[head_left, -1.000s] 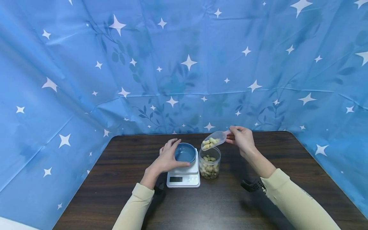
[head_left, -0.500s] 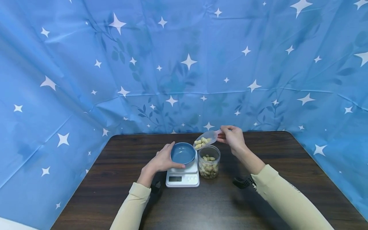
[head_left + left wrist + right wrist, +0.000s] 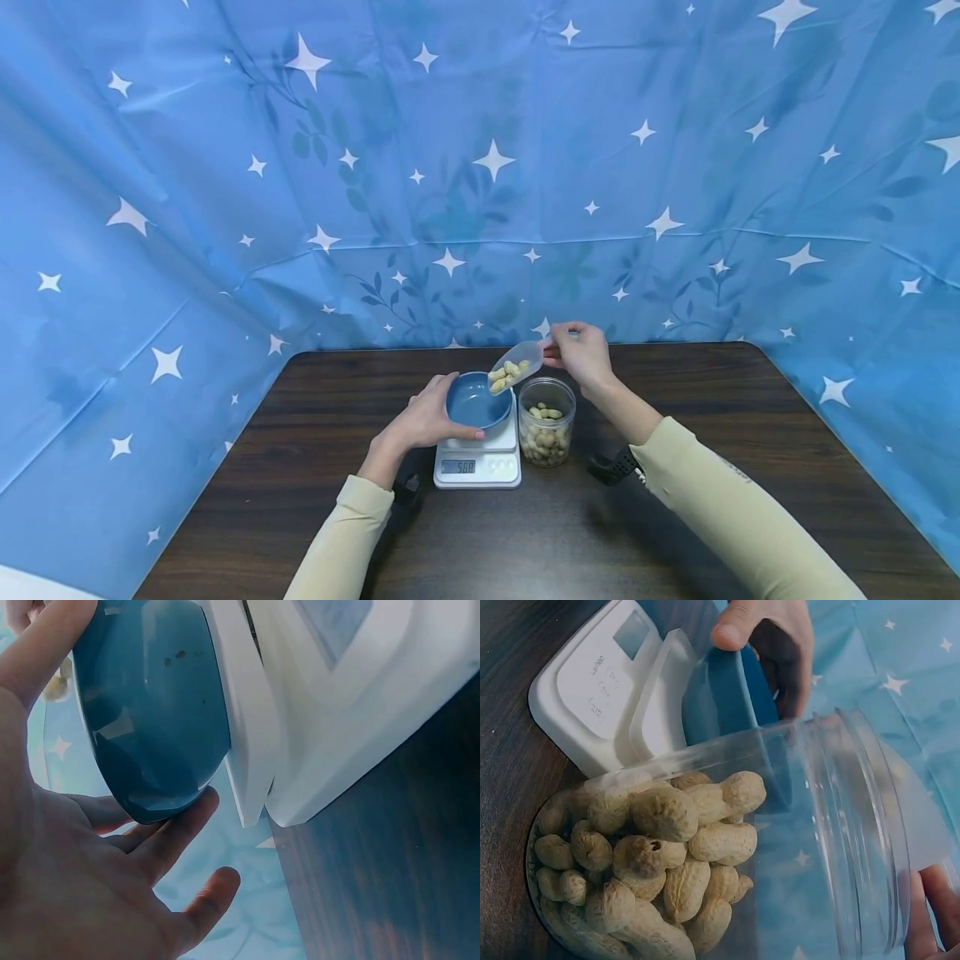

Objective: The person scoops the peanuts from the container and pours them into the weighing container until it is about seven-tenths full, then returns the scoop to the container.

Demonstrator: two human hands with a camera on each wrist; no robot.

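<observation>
Plastic scoop (image 3: 529, 356), my right hand (image 3: 583, 357) pinching it, slants down toward the bowl (image 3: 474, 403) my left hand (image 3: 426, 417) grips; scoop and jar (image 3: 787, 889) hold peanuts (image 3: 682, 859).

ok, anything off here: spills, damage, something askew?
Minor stuff only. Right wrist view: one peanut in the clear jar has a dark hole in its shell. Left wrist view: a few dark specks mark the blue bowl's outer side; dirt or flaws, can't tell. No spill shows; jar stands upright.

A translucent scoop (image 3: 532, 354) of peanuts (image 3: 507, 374) slants over the blue bowl (image 3: 474, 407), perhaps touching it
</observation>
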